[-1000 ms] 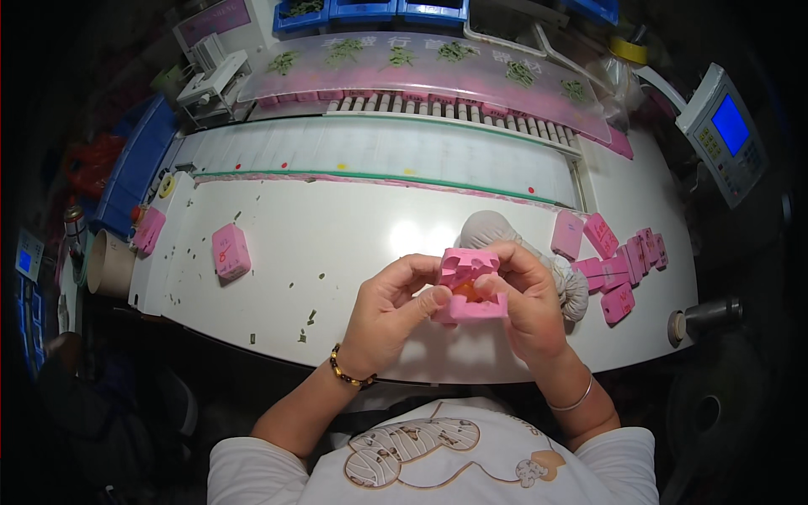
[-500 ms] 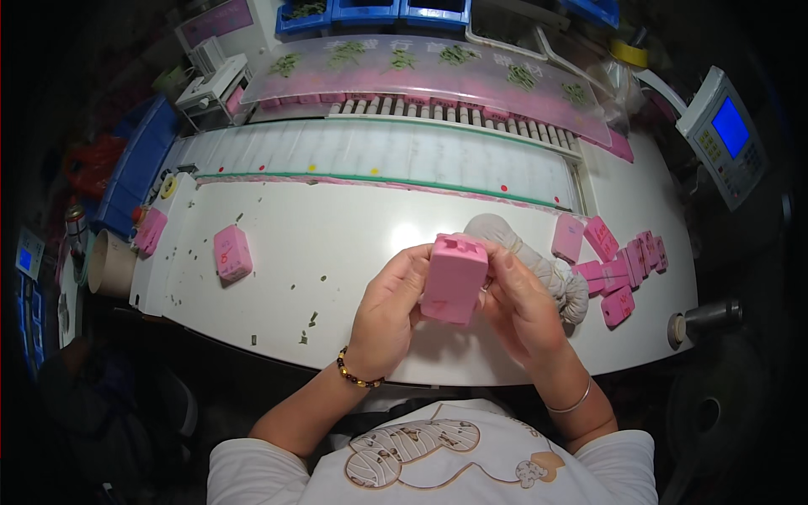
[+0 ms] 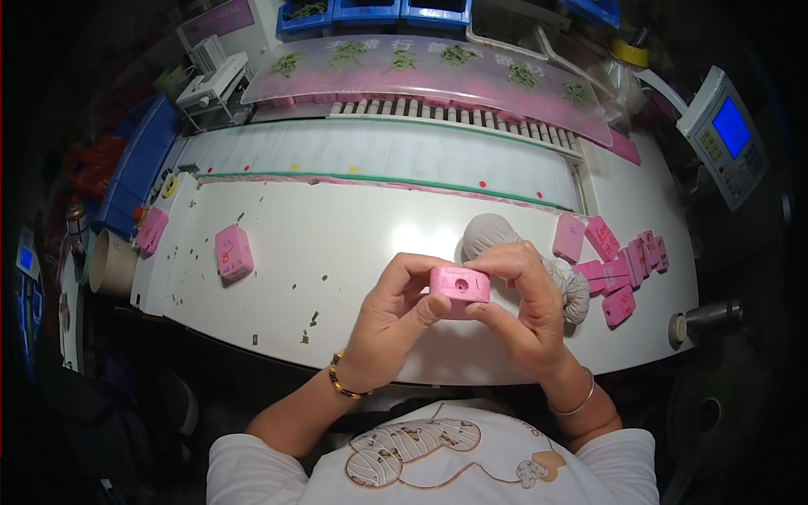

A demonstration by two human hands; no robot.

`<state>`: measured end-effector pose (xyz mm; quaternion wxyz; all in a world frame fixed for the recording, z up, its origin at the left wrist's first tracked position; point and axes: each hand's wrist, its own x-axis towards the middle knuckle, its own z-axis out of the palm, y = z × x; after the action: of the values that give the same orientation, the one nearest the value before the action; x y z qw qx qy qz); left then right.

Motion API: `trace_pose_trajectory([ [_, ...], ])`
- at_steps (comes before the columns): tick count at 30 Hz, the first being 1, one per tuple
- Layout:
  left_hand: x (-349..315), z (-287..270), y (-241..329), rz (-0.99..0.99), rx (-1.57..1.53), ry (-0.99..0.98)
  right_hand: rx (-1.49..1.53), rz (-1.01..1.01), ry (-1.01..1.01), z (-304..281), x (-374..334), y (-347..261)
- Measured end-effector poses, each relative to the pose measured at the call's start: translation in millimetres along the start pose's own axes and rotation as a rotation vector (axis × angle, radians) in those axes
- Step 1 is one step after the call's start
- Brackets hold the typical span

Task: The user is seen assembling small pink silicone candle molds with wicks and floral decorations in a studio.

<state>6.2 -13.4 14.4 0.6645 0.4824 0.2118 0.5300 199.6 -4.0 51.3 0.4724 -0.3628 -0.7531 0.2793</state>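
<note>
Between my two hands is a pink rubber mold (image 3: 473,293), held above the table with its narrow end, which has a round hole, facing me. My left hand (image 3: 380,326) grips its left side, thumb in front and fingers behind. My right hand (image 3: 528,324) pinches the right side in the same way. Behind my right hand lies a grey-white cloth bundle (image 3: 490,236), partly covered by the fingers. A second pink mold (image 3: 233,252) with red marks rests alone on the left of the white table (image 3: 337,236).
More pink molds (image 3: 619,273) are clustered on the right, beside a dark cylinder (image 3: 714,320). A white belt with coloured dots (image 3: 396,156) runs across the back. Above it, a clear sheet (image 3: 370,80) carries green pieces. A control panel (image 3: 728,135) stands at right; green crumbs dot the table.
The mold has been tipped so its holed end faces me instead of its broad face. My fingers have shifted to its ends. The belt's dots have moved left.
</note>
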Motion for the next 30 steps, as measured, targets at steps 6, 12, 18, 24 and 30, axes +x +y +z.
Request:
trace_pose_trajectory([
  [6, 4.6, -26.7, 27.6, -0.214, -0.162, -0.309, 0.498, 0.045, -0.374, -16.7, 8.3, 9.8],
  [12, 31.7, -32.1, 46.3, -0.314, 0.037, -0.217, 0.658, 0.386, -0.112, -8.9, 10.4, 6.9],
  [18, 121.2, -117.2, 27.8, 0.067, 1.118, 0.327, 0.488, 0.492, 0.003, 0.9, -5.7, 21.6],
  [24, 175.5, -128.5, -6.9, 0.06, 1.565, 0.421, 0.481, 0.528, -0.056, 11.5, -18.2, 13.3],
  [30, 151.9, -127.4, 18.4, 0.075, 1.681, 0.534, 0.457, 0.527, -0.076, 10.1, -20.3, 5.5],
])
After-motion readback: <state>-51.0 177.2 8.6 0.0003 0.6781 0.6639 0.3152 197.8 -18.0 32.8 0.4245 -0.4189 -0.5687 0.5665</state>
